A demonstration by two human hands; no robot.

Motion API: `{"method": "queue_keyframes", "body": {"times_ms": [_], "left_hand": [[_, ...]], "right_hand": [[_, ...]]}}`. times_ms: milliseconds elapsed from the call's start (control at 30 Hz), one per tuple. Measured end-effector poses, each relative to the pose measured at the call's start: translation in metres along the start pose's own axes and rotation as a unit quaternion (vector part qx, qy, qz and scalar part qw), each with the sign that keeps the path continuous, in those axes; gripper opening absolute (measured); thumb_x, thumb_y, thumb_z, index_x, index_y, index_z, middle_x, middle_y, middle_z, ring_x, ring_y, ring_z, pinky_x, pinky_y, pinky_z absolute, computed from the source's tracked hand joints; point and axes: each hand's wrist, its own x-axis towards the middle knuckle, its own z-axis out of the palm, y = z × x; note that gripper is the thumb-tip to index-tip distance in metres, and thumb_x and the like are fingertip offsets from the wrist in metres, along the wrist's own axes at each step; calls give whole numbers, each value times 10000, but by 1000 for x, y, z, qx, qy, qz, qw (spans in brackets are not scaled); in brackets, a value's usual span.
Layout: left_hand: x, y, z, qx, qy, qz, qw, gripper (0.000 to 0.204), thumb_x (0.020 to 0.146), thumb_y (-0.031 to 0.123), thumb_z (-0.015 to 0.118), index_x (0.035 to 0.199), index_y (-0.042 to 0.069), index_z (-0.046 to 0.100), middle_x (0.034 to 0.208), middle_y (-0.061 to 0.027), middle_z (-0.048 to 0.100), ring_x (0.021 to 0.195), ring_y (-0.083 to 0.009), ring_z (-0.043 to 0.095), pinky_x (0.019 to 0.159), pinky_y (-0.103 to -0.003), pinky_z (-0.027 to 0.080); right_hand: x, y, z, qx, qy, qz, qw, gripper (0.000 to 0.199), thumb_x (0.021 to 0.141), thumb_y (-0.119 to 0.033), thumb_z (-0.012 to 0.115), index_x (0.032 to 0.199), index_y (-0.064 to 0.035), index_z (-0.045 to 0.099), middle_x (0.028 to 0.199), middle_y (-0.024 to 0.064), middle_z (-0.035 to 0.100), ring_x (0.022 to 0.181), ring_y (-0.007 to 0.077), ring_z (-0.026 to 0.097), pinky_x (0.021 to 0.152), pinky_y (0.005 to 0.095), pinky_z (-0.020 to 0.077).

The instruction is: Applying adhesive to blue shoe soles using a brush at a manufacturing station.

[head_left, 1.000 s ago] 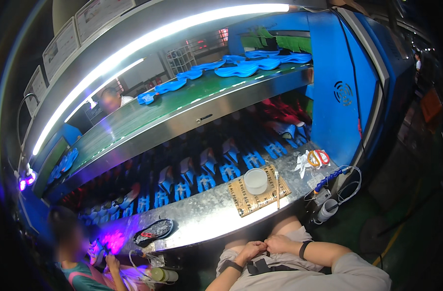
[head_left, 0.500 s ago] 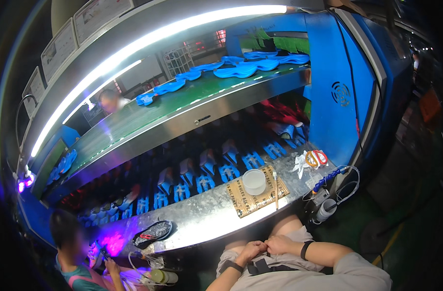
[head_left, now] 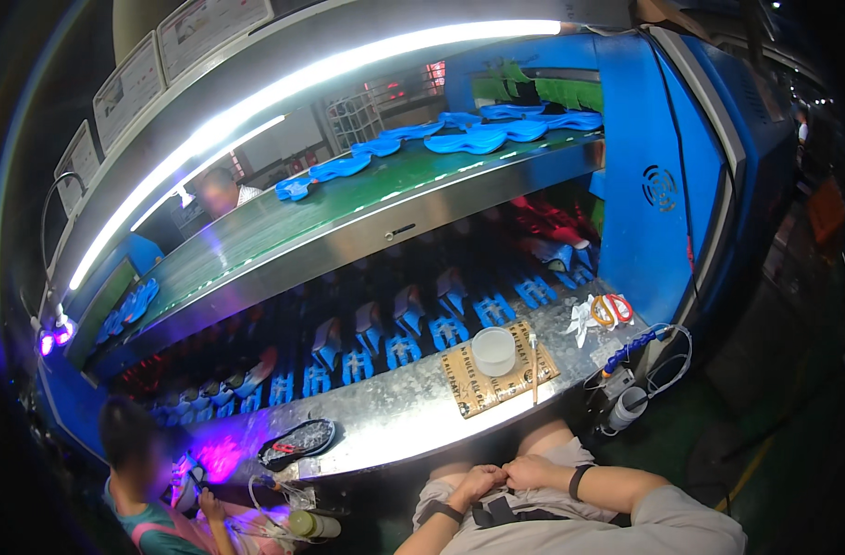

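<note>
Both of my hands rest together in my lap, below the front edge of the metal bench. My left hand has its fingers bent and meets my right hand at the fingertips. Each one is closed; whatever may lie between the fingers is too small to make out. On the bench ahead, a translucent plastic cup stands on a printed brown sheet. A thin brush lies along the sheet's right side. Neither hand touches these things.
Blue shoe holders line the bench's far side. Blue pieces lie on the green conveyor above. A dark shoe sits to the left, near a co-worker. White tissue and a blue hose are right.
The view has swung slightly, so the bench and machine appear a little farther right. At the lower left, the co-worker's hands and held shoe have shifted. My own hands stay together in my lap.
</note>
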Motion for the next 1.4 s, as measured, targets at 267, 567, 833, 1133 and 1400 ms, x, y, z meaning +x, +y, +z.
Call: {"method": "queue_keyframes", "body": {"times_ms": [267,567,833,1133,1400], "left_hand": [[-16,28,22,60,2,5,998,149,924,182,704,909,34,702,768,15,647,624,-68,525,567,-217,414],[-4,12,11,32,-8,-5,999,133,923,156,691,853,43,685,741,11,634,590,-68,510,539,-222,404],[1,4,-1,77,6,10,997,178,927,197,713,830,52,676,700,21,609,568,-75,492,519,-225,384],[4,7,0,11,-29,0,1000,120,930,127,698,931,7,701,860,-31,691,748,-113,632,703,-239,521],[0,4,-9,26,-3,-1,1000,160,939,123,681,1010,-15,715,940,-53,713,830,-119,650,769,-242,528]], "right_hand": [[-9,0,0,-15,-6,21,1000,379,870,-337,536,1049,-47,702,1003,197,730,965,363,700,879,475,543],[-9,-8,-12,-1,-42,35,998,413,875,-346,528,1083,-38,707,1073,195,722,1030,354,686,921,466,529],[4,-7,1,-6,-58,38,998,415,873,-351,535,1089,-39,701,1078,200,719,1039,358,682,922,476,527],[7,9,11,25,-9,38,999,374,878,-335,522,1082,-75,697,1008,201,726,964,368,698,875,482,543],[18,13,28,32,9,50,998,291,919,-273,500,1071,-95,674,996,195,725,944,374,699,836,505,543]]}}
